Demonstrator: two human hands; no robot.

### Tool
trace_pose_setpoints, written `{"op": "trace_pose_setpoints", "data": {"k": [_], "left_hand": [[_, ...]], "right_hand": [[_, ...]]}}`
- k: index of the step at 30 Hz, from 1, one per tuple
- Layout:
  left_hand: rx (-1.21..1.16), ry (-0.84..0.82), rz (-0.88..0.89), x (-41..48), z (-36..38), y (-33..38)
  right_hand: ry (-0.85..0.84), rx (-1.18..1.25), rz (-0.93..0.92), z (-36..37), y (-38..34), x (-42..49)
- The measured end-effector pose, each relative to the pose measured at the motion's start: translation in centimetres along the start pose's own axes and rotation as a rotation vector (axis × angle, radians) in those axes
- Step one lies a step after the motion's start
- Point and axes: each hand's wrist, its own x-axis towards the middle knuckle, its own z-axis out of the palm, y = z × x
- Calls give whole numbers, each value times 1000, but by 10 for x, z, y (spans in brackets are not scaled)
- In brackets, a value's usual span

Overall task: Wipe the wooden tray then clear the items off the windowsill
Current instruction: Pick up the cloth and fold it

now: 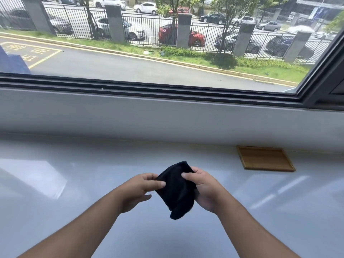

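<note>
Wooden tray [265,158] lies on glossy white windowsill [74,183] (under window [167,53]).

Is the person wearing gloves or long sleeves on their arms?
No. Both the left hand and right hand are bare, with no gloves, rings or watch showing. The forearms are bare too, with no sleeves in view.
</note>
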Motion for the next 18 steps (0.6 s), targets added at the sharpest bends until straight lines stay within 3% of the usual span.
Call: {"op": "trace_pose_setpoints", "data": {"k": [5,8,11,15,18], "left_hand": [[-306,160,17,34,7,-23],[-356,216,-31,56,8,-41],[-295,392,-64,80,6,-60],[-39,495,-40,106,-1,-83],[524,544,-34,110,-5,-94]], "right_hand": [[178,196,125,-21,37,19],[203,199,233,-29,66,35],[260,135,259,-36,88,54],[450,-220,256,-42,111,76],[559,-856,159,-44,124,78]]}}
